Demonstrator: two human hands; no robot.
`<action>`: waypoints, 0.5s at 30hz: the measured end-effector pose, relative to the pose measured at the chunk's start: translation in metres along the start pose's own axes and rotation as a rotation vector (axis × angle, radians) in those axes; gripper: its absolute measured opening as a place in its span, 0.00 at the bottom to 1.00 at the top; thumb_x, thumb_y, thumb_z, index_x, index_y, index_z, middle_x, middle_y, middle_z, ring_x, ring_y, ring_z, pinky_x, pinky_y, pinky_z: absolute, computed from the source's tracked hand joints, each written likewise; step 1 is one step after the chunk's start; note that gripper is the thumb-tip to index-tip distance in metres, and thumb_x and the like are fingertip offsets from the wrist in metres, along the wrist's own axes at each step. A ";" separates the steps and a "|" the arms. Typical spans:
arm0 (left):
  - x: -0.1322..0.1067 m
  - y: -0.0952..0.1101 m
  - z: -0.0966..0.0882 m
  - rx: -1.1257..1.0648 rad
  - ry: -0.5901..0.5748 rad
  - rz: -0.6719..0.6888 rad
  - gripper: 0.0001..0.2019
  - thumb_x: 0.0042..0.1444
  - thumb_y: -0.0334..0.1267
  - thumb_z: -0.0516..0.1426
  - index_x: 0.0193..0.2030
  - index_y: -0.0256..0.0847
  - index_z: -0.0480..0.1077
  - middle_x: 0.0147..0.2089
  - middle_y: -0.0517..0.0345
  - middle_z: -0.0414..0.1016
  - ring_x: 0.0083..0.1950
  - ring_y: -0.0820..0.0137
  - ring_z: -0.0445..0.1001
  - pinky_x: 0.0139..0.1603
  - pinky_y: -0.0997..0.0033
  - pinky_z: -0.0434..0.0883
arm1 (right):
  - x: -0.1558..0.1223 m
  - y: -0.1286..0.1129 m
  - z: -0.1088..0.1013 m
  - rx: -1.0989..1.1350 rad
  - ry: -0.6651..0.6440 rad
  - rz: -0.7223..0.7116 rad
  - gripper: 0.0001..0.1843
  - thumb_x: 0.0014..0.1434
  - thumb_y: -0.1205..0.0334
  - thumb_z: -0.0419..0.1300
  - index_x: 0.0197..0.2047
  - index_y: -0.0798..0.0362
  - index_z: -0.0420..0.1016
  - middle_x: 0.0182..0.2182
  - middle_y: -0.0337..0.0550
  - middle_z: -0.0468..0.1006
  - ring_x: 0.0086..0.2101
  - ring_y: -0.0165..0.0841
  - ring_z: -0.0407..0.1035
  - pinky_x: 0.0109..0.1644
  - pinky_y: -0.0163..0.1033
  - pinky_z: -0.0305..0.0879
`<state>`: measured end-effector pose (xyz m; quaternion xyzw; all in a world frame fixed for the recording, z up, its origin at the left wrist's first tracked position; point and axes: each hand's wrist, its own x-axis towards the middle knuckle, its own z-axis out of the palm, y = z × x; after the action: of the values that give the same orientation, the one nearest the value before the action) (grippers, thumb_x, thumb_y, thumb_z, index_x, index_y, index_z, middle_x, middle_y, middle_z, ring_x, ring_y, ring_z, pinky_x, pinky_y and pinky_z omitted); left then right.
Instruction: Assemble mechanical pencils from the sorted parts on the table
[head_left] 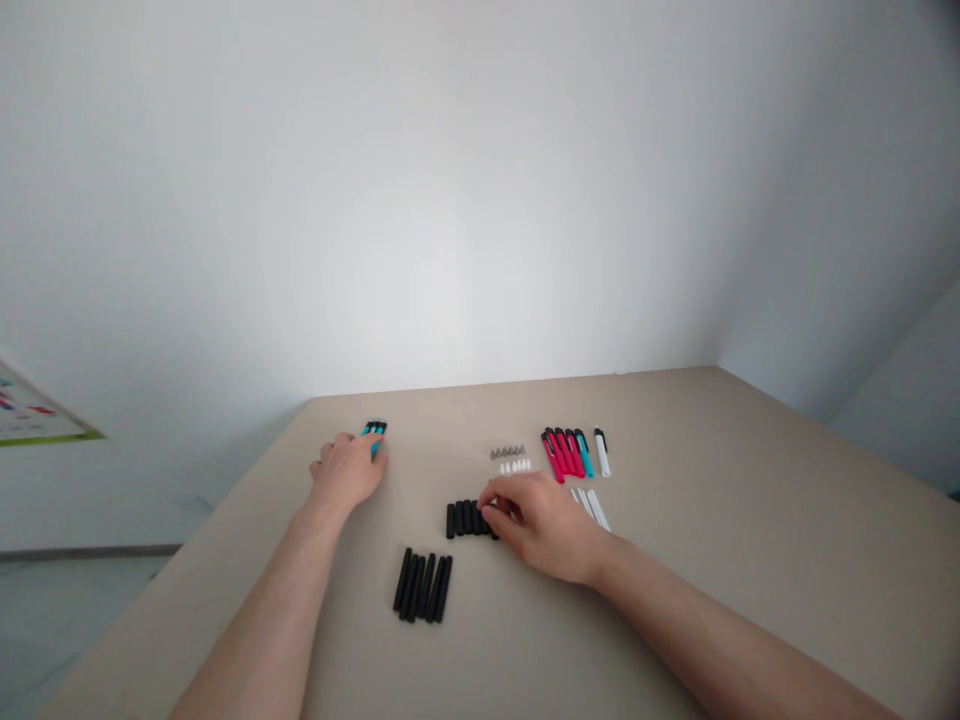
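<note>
My left hand (349,468) rests at the far left of the table, its fingers and thumb closed about several teal pen barrels (373,430) with black clips. The lower ends of the barrels are hidden by the hand. Over the right end of a row of short black tubes (459,519), my right hand (536,525) is closed, with index finger and thumb tips together. Whatever sits between those tips is too small or covered to make out. Closer to me lies a row of longer black tubes (422,586), touched by neither hand.
Behind my right hand stand small metal tips (508,452) and small white pieces (514,466) in rows. Pink pen barrels (560,455), a teal one (583,455) and a white one (603,453) lie to the right, above thin white sticks (596,508). A wall bounds the table (712,520).
</note>
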<state>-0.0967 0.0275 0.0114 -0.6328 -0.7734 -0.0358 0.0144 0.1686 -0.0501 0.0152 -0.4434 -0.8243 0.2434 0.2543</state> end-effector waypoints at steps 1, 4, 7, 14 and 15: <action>0.000 0.000 0.000 0.000 0.002 0.000 0.21 0.57 0.45 0.50 0.56 0.51 0.69 0.54 0.42 0.68 0.54 0.44 0.66 0.47 0.45 0.66 | 0.000 0.000 0.000 -0.001 0.002 -0.001 0.09 0.59 0.64 0.54 0.37 0.52 0.76 0.27 0.40 0.78 0.27 0.29 0.67 0.31 0.32 0.56; 0.001 0.000 -0.001 -0.009 0.023 -0.004 0.20 0.56 0.44 0.50 0.55 0.51 0.69 0.53 0.42 0.68 0.54 0.45 0.66 0.47 0.45 0.67 | 0.001 0.003 -0.005 -0.016 0.025 -0.017 0.10 0.59 0.64 0.53 0.36 0.52 0.76 0.27 0.40 0.77 0.27 0.29 0.67 0.31 0.32 0.56; 0.000 -0.001 -0.005 -0.052 0.112 -0.058 0.19 0.57 0.38 0.49 0.55 0.48 0.70 0.53 0.41 0.67 0.52 0.46 0.67 0.45 0.47 0.68 | 0.006 0.015 -0.015 -0.085 0.139 0.019 0.11 0.59 0.64 0.52 0.36 0.53 0.77 0.28 0.41 0.78 0.28 0.30 0.68 0.32 0.33 0.58; 0.001 -0.001 -0.010 -0.237 0.433 0.032 0.16 0.56 0.31 0.49 0.47 0.40 0.74 0.45 0.47 0.71 0.48 0.59 0.71 0.55 0.60 0.67 | 0.012 0.053 -0.040 -0.215 0.541 0.519 0.13 0.57 0.62 0.52 0.35 0.52 0.78 0.28 0.43 0.79 0.29 0.34 0.71 0.32 0.35 0.58; 0.001 0.001 -0.010 -0.293 0.465 0.092 0.15 0.56 0.31 0.49 0.45 0.40 0.75 0.44 0.49 0.71 0.47 0.61 0.71 0.55 0.63 0.67 | 0.012 0.057 -0.042 -0.239 0.556 0.571 0.13 0.56 0.63 0.52 0.36 0.52 0.78 0.29 0.43 0.80 0.30 0.35 0.72 0.32 0.35 0.58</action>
<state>-0.0965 0.0278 0.0214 -0.6372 -0.7065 -0.2908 0.1011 0.2244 -0.0043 0.0132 -0.7293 -0.5906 0.0777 0.3365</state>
